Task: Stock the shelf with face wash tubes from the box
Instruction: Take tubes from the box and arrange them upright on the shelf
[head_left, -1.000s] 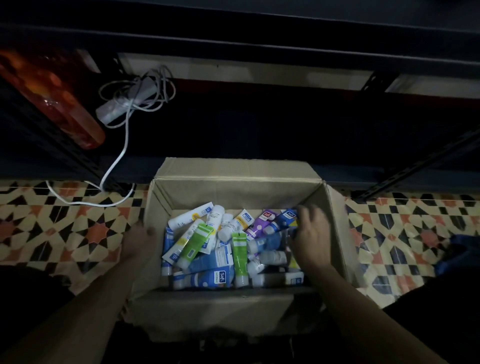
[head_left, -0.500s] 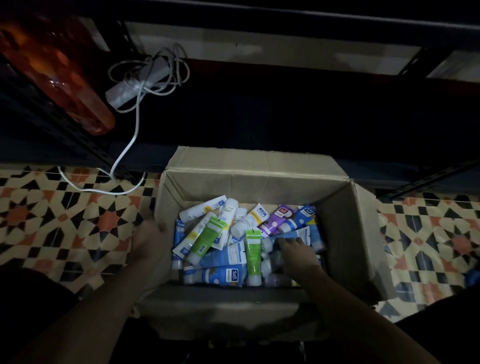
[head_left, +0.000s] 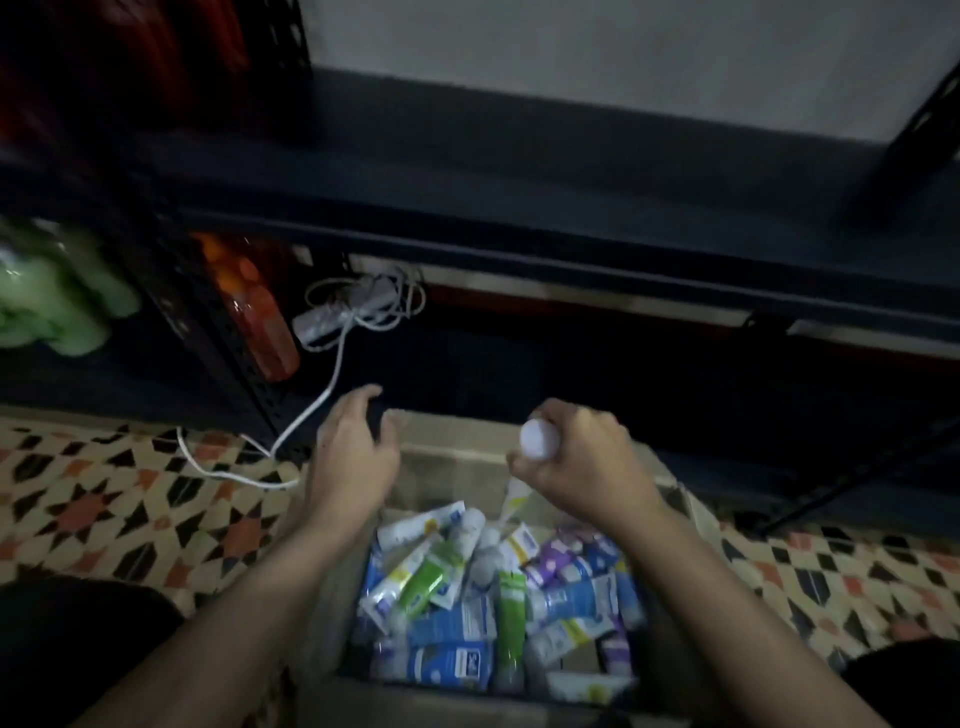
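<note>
Right hand (head_left: 587, 462) fisted round a white-capped tube (head_left: 540, 440), held above the box (head_left: 452, 473); left hand (head_left: 353, 457) loosely curled, empty, over the box's far-left corner. I'd keep the cap up and set it well back on the dark shelf (head_left: 519, 171).

Tiled floor (head_left: 104, 519), star pattern, blurred. I see the box (head_left: 447, 470) standing on it against the shelf (head_left: 519, 171). A white cable (head_left: 332, 384) trails off the tiles into the dark bay below the top board, to a power strip (head_left: 337, 317) (cord coiled on it). Left of it, an orange bottle (head_left: 260, 322). Far left, green bottles (head_left: 57, 306).
</note>
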